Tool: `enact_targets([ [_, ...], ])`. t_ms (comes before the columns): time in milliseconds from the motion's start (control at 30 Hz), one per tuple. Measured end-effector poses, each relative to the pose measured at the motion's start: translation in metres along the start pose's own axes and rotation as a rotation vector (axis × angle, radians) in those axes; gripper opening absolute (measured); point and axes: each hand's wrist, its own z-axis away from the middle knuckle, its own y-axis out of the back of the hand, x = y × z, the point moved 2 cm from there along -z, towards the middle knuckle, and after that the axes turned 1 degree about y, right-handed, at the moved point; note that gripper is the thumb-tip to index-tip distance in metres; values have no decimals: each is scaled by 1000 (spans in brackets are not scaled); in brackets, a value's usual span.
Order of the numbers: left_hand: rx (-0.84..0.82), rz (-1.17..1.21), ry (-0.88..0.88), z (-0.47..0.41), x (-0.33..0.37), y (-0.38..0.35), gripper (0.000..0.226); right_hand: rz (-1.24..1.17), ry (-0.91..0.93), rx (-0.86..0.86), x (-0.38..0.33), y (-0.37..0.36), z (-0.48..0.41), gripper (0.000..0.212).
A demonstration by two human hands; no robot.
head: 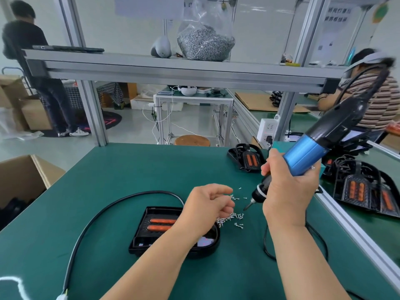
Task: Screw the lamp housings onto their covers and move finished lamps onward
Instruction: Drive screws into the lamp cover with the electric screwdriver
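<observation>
A black lamp housing with two orange strips lies on the green table, its black cable looping to the left. My left hand hovers over the housing's right end with fingers curled above a small heap of silver screws; whether it pinches a screw I cannot tell. My right hand grips a blue and black electric screwdriver, tilted, its bit pointing down-left just above the screws.
Another lamp lies at the table's far right. Several finished lamps are piled beyond the aluminium rail on the right. A bag of screws sits on the overhead shelf. An open cardboard box stands left. Two other people work nearby.
</observation>
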Motion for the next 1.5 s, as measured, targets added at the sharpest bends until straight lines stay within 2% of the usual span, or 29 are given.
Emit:
enact_targets([
  [167,48,324,173,15,1,5,9,-103,27,-13,-11,-14,4,31],
  [367,20,675,510,26,9,-6,17,-162,28,-43,-19,-31,8,39],
  [467,0,755,592,29,11,-10,21,-177,24,-64,-21,-37,9,48],
  [600,-3,778,627,31,12,-14,23,-155,25,-60,-19,-37,12,31],
  [767,-15,820,661,34,11,-14,24,-155,47,-112,-23,-41,14,47],
  [967,-28,848,670,39,10,-15,27,-141,82,-121,-18,-40,16,30],
  [1233,-36,875,609,38,7,-14,26,-135,77,-171,-15,-42,17,31],
  [1300,-37,741,535,38,10,-11,33,-119,85,-175,-16,-43,17,29],
  [1333,-2,548,459,36,12,-5,39,-112,87,-175,-17,-44,17,29],
  [1467,324,-555,-46,22,26,41,49,-115,68,-174,-17,-44,18,29],
  [1500,332,-758,-118,18,26,52,47,-108,56,-183,-16,-44,20,27],
])
